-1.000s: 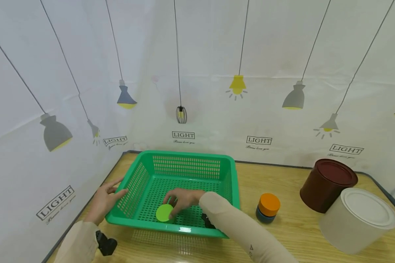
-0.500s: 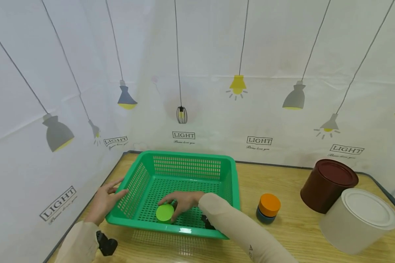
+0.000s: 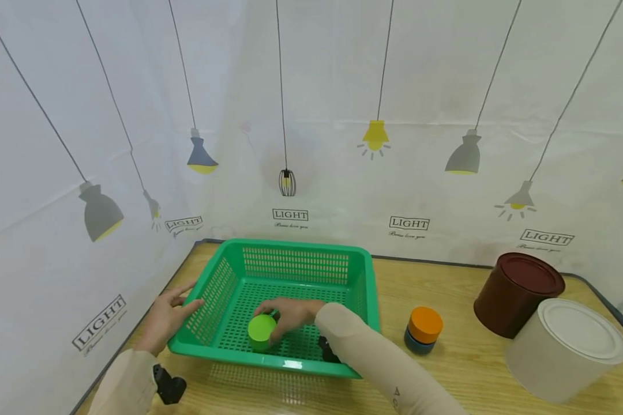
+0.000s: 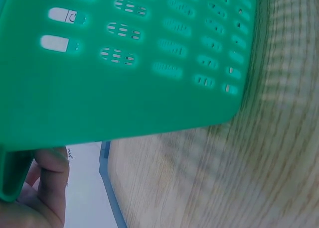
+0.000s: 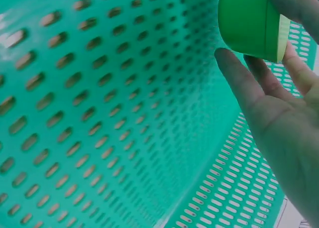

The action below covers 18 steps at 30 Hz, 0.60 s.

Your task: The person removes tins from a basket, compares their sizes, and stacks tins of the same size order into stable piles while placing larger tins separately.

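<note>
The backdrop [image 3: 311, 115] behind the table [image 3: 462, 357] is printed with hanging lamps and the word "LIGHT" in small boxes, repeated several times; a line of script under each is too small to read. No writing can be made out on the containers.

In the head view the right hand [image 3: 291, 314] reaches down into the green basket [image 3: 296, 248], its fingers curled round a green jar [image 3: 261, 329] with a lime lid, near the basket's front wall. The forearm, in a beige sleeve, crosses the basket's front right rim. The left hand [image 3: 166, 317] rests against the basket's left rim, fingers stretched out and relaxed along the edge.

The right wrist view shows what the head view hides: the jar [image 5: 249, 24] is pinched between thumb and fingers [image 5: 239, 78], held on its side, and it seems slightly clear of the slotted floor, though the angle makes that hard to judge. The left wrist view shows the basket's outer wall [image 4: 124, 63] from below, with one of the fingers [image 4: 52, 183] tucked under the rim, and wood grain of the table beside it.

On the table to the right of the basket stands an orange-lidded jar [image 3: 423, 328]; farther right a brown tin [image 3: 519, 294] and a white tin [image 3: 566, 346], touching or nearly so.
</note>
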Available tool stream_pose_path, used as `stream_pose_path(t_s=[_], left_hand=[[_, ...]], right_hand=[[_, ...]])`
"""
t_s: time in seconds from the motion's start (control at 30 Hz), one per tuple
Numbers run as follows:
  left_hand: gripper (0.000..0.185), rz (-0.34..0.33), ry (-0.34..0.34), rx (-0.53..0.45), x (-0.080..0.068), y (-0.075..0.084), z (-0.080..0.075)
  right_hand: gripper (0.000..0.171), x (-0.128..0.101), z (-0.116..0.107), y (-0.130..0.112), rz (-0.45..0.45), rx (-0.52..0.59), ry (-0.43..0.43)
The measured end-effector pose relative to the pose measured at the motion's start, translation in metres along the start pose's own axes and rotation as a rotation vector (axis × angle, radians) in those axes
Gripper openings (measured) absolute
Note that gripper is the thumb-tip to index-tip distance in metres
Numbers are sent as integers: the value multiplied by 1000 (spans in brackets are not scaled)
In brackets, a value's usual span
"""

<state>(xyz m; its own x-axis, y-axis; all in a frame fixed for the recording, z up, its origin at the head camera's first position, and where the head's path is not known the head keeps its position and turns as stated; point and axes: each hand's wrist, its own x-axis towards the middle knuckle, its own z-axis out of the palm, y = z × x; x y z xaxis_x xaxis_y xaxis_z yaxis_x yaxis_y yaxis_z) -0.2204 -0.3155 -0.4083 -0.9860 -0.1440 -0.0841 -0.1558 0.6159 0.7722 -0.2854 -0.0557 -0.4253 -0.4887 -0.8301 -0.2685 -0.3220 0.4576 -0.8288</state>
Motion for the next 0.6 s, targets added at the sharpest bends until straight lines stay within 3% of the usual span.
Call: stream_pose_path(t_s=[0.37,0.6], left_hand=[[64,-7,13,-9,4,1,2],[65,-10,14,19,4,1,3]], right_hand=[[49,-23,-21,-27,-66,0,148],[51,-51,-34,-39,-127,0,200]])
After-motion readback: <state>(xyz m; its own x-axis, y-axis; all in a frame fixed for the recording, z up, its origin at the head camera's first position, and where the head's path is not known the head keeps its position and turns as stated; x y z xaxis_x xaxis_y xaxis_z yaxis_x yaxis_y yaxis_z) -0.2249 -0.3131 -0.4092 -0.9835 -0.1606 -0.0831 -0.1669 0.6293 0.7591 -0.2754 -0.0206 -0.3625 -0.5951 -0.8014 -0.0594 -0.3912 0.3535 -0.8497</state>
